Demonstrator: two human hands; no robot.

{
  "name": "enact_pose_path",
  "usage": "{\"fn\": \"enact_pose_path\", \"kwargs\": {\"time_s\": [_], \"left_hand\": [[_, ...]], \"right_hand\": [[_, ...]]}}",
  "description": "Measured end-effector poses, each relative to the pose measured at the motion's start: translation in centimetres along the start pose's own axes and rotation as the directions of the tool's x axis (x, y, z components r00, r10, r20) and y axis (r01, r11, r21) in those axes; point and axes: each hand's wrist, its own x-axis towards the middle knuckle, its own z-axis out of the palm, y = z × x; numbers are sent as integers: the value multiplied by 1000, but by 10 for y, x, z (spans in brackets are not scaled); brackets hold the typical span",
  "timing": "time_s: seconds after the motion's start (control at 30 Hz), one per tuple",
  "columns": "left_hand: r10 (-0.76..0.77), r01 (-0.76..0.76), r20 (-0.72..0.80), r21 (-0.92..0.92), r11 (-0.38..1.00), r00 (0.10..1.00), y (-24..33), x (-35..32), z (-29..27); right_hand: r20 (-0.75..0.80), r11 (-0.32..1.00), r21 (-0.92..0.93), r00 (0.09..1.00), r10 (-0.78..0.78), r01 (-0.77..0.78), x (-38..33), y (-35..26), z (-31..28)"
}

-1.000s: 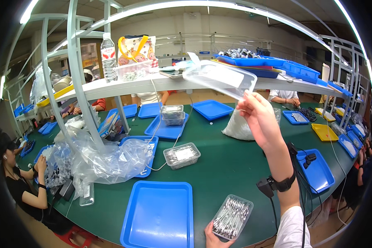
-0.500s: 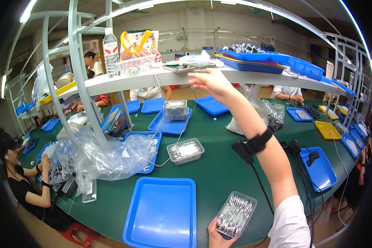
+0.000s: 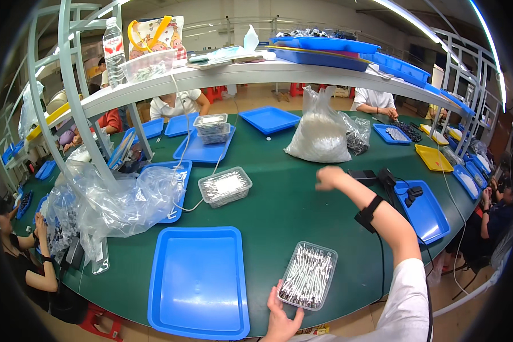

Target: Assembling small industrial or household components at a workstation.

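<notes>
My left hand [image 3: 283, 317] grips the lower left corner of a clear plastic box [image 3: 308, 276]. The box is packed with thin white rods with dark ends and rests at the front of the green table [image 3: 279, 211]. My right hand [image 3: 330, 178] is over the middle of the table, beyond the box and apart from it. Its fingers point down and are smeared by motion, so I cannot see whether they hold anything. To the left of the box lies a large blue tray [image 3: 199, 279].
A similar filled box [image 3: 225, 187] stands beyond the tray, with stacked boxes [image 3: 212, 128] behind it. Crumpled clear plastic [image 3: 125, 205] covers the left side. A bulging white bag [image 3: 319, 134] stands at the back, under a raised shelf [image 3: 233, 74]. Cables and black adapters [image 3: 387, 176] lie right.
My right hand has come down from shelf height to low over the table. The box has moved slightly up in the picture, still in my left hand. The whole view has shifted.
</notes>
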Motion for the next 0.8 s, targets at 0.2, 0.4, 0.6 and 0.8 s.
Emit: {"fn": "enact_pose_path", "kwargs": {"time_s": [0.2, 0.4, 0.6, 0.8], "left_hand": [[-82, 81, 1, -176, 981, 997, 11, 0, -3], [-72, 73, 10, -209, 975, 997, 11, 6, 0], [-83, 84, 14, -212, 974, 996, 15, 11, -1], [-93, 94, 15, -196, 976, 996, 11, 9, -1]], "right_hand": [[-453, 849, 527, 830, 325, -44, 32, 17, -6], [-757, 827, 442, 351, 552, -347, 35, 7, -75], [-361, 628, 647, 552, 752, -433, 91, 81, -22], [-343, 647, 652, 607, 717, -395, 102, 76, 6]]}}
